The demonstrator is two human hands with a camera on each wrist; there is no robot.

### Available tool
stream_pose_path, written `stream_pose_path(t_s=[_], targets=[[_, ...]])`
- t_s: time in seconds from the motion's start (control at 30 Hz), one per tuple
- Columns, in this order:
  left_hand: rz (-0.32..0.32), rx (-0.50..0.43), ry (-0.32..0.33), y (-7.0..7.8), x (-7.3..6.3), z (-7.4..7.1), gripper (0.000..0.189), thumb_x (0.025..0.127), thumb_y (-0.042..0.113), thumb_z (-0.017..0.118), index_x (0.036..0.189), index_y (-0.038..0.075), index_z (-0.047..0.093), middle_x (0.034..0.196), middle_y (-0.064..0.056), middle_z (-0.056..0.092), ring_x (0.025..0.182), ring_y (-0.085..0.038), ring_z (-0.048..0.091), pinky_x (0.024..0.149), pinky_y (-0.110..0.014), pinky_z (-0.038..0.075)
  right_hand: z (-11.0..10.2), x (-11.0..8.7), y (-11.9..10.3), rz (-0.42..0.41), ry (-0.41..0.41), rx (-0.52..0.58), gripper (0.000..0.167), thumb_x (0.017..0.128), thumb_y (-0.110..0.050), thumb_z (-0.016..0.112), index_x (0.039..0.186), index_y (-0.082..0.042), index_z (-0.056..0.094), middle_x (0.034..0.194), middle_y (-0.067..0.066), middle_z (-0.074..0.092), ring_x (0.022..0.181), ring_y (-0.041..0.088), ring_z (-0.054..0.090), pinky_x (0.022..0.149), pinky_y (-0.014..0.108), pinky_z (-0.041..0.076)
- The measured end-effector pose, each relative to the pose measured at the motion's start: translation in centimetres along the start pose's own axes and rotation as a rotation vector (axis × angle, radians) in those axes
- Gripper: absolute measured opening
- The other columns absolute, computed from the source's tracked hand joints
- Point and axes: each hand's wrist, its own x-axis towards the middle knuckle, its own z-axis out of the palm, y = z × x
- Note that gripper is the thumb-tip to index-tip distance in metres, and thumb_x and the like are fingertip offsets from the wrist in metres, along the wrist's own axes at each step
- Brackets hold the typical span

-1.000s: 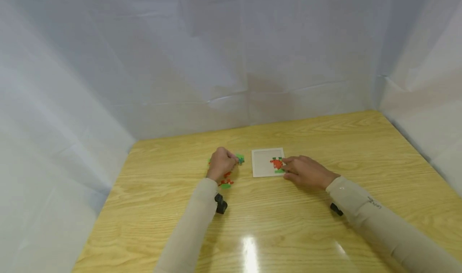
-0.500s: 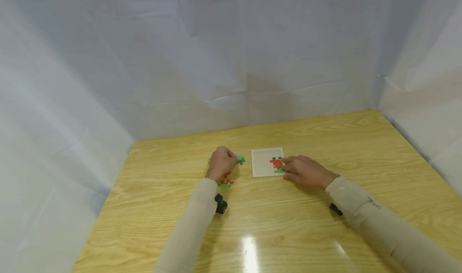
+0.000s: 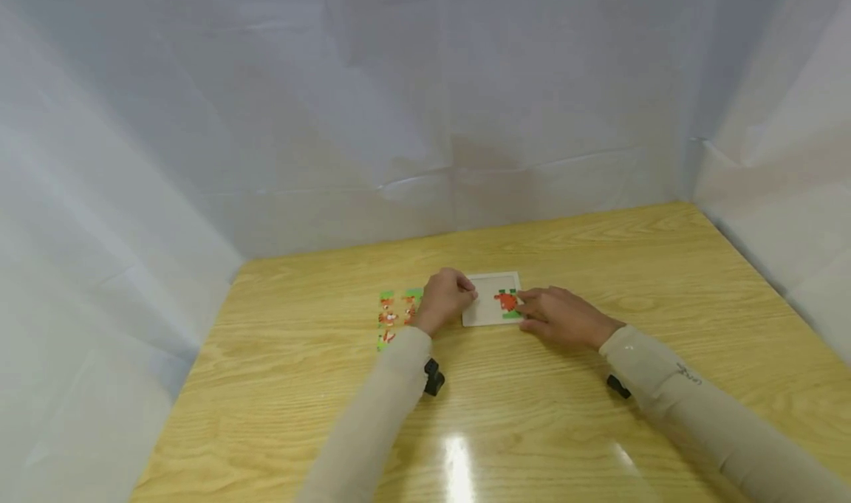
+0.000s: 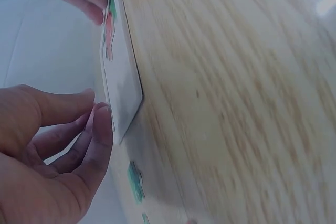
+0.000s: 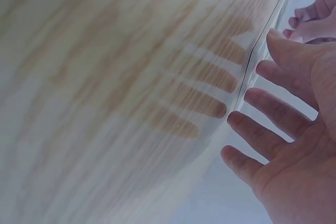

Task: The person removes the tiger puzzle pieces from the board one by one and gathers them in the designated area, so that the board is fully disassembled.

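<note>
A pale square puzzle tray lies on the table, with joined red and green puzzle pieces at its right side. My left hand is over the tray's left edge. In the left wrist view its thumb and forefinger pinch together on what seems a small puzzle piece, mostly hidden by the fingertips. At the tray's right edge my right hand rests, its fingers extended and spread in the right wrist view, the tips by the laid pieces. Loose puzzle pieces lie left of the left hand, partly covered by it.
A wooden table carries everything. White sheeting hangs behind it and along both sides. In the left wrist view a green piece lies close to the tray's near corner. Black wrist cameras sit under the sleeves.
My left hand has moved right, from the loose pieces to the tray's left edge, uncovering several pieces behind it. The right hand stays at the tray's right edge.
</note>
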Motion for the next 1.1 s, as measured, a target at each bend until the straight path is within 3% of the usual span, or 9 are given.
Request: stream_pose_path(t_s=[0.23,0.47,1.1], targets=[[0.003,0.023,-0.044,1.1,0.6,1.4,0.011,0.095,0.008,0.071,0.100,0.000,0.076,0.099,-0.011,0.074,0.086,-0.020,0.066,0.077,-0.032,0.055,0.0,0.0,0.0,-0.035,0.009,0.009,0.030,0.099,-0.017,0.068,0.120,0.004,0.072,0.128,0.024,0.065,0.125,0.039,0.058,0.100,0.058,0.046],[-0.003,0.020,-0.061,1.3,1.0,2.5,0.010,0.094,0.009,0.072,0.098,0.002,0.078,0.093,-0.008,0.074,0.080,-0.015,0.063,0.073,-0.028,0.052,0.1,-0.2,-0.1,-0.052,0.013,0.019,0.027,0.098,-0.015,0.068,0.117,0.004,0.073,0.125,0.024,0.066,0.122,0.040,0.060,0.098,0.058,0.048],[-0.037,0.010,-0.040,1.3,1.2,3.1,0.008,0.093,0.008,0.072,0.095,0.005,0.079,0.085,-0.004,0.072,0.070,-0.011,0.058,0.065,-0.025,0.047,0.4,0.0,-0.2,-0.048,0.017,0.018,0.025,0.097,-0.013,0.070,0.115,0.004,0.074,0.123,0.023,0.068,0.121,0.040,0.061,0.098,0.059,0.048]])
